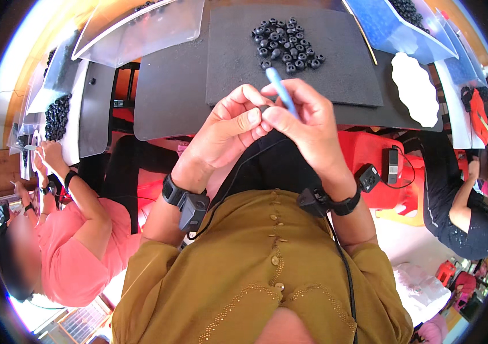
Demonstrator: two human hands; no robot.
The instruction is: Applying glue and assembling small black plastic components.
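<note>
Left hand: at the middle of the frame, the left hand point(221, 126) is closed at the fingertips, thumb and index finger pinching a small dark piece point(264, 107); a fingertip hold presumably suits something this tiny.
Small dark piece: at the centre of the frame, between the two hands and above the lap, mostly covered by fingers (its exact shape cannot be told).
Right hand: just right of centre, the right hand point(307, 117) grips a slim blue tool point(281, 92), which slants up and left out of the grasp; its thumb tip meets the left fingertips by the piece, likely to steady it.
Black pieces: a loose cluster of rounded black pieces point(287, 46) lies at upper centre, straight beyond the hands, probably for easy reach.
Mat: a dark flat mat point(229, 69) lies under the cluster, perhaps to keep round things from rolling.
Bins: a clear bin point(141, 43) stands at upper left and a blue bin point(378, 31) at upper right, flanking the mat and seemingly leaving the middle for handling.
White sheet: a wavy-edged white sheet point(414, 89) lies right of the mat; its purpose cannot be told.
</note>
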